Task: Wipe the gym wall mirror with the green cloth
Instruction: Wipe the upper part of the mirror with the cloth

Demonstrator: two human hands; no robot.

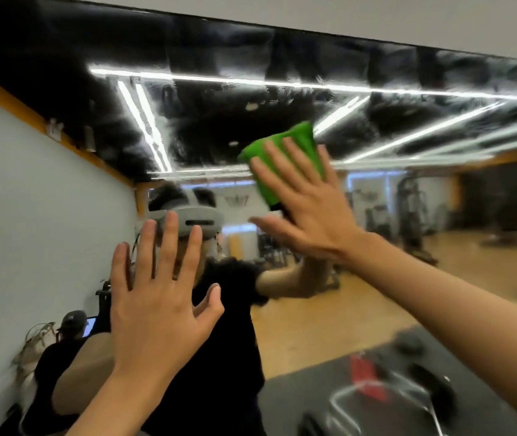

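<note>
Head view, what's on the glass?
— The right hand (307, 212) presses a folded bright-green cloth (285, 152) high on the large wall mirror (62, 99), fingers straight, spread. Lower, the left hand (156, 297), fingers splayed, empty.
And the room?
— Reflected: weight machines (411, 212), white strip lights (251, 81), tan floor (329, 325).

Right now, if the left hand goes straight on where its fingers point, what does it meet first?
The way looks free: the left hand points up along the mirror, with only glass above. The green cloth under the right hand lies off to the side. Depth to the glass is unclear.
</note>
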